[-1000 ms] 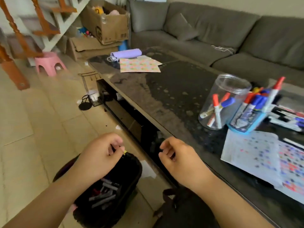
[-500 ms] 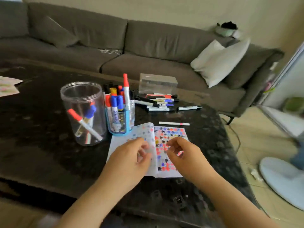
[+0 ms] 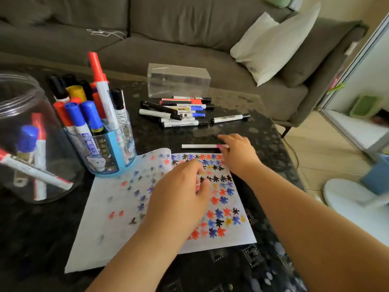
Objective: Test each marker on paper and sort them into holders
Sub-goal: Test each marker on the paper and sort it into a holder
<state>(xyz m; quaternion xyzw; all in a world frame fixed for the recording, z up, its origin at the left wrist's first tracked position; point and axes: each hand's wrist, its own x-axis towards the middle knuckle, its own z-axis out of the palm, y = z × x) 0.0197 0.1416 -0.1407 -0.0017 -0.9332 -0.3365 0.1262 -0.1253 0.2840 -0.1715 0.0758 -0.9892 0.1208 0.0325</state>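
Note:
A white paper (image 3: 117, 220) covered with coloured marker blots lies on the black table (image 3: 42, 239). My left hand (image 3: 181, 194) rests on the middle of the sheet with loosely curled fingers; nothing shows in it. My right hand (image 3: 237, 152) is just past the sheet's far right corner, where its fingertips pinch the pink end of a thin white marker (image 3: 200, 146) lying flat on the table. A blue holder (image 3: 117, 159) full of upright markers stands at the paper's far left corner. Beside it, a clear jar (image 3: 63, 165) holds a few markers.
Several loose markers (image 3: 181, 111) lie in a heap behind the thin one, in front of a clear plastic box (image 3: 179, 81). A grey sofa (image 3: 168, 28) with a pale pillow (image 3: 271, 43) runs behind the table. A white fan base (image 3: 347, 203) stands on the floor at right.
The view swung from the bag on the floor to the table and moved closer. My right hand went from the paper out to the thin marker's pink end. My left hand stayed on the sheet.

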